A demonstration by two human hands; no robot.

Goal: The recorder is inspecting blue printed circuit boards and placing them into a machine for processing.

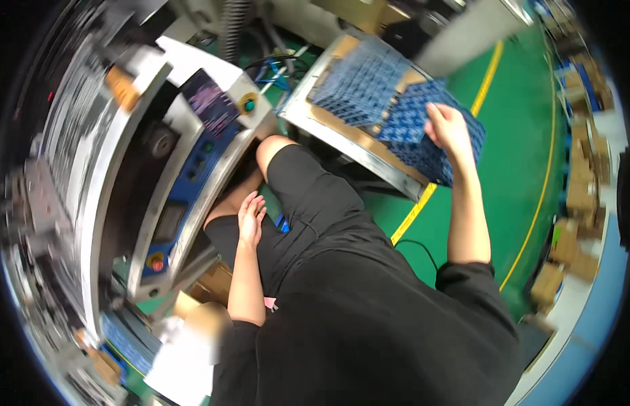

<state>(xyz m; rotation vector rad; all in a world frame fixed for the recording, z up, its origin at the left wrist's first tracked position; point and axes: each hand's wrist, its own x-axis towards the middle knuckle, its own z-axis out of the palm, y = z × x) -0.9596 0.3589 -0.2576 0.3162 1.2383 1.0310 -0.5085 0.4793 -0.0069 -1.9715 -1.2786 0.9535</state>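
Observation:
My right hand [451, 132] is above a blue gridded tray [404, 116] at the upper right. Its fingers are curled together in a pinch; what is between them, if anything, is too small to make out. Beside it on the left lies another blue gridded tray [362, 78], blurred. Both trays rest on brown cardboard [396, 157] over a metal-edged table [352, 150], and the right one reaches past the table's edge. My left hand [250, 220] hovers over my lap, fingers loosely apart, holding nothing.
To the left stands a machine with a blue control panel [191, 177], a screen [210, 101], a green button [248, 104] and a red button [156, 262]. Cables [277, 71] hang behind the table. Cardboard boxes [581, 172] line the far right, past yellow floor lines [487, 74].

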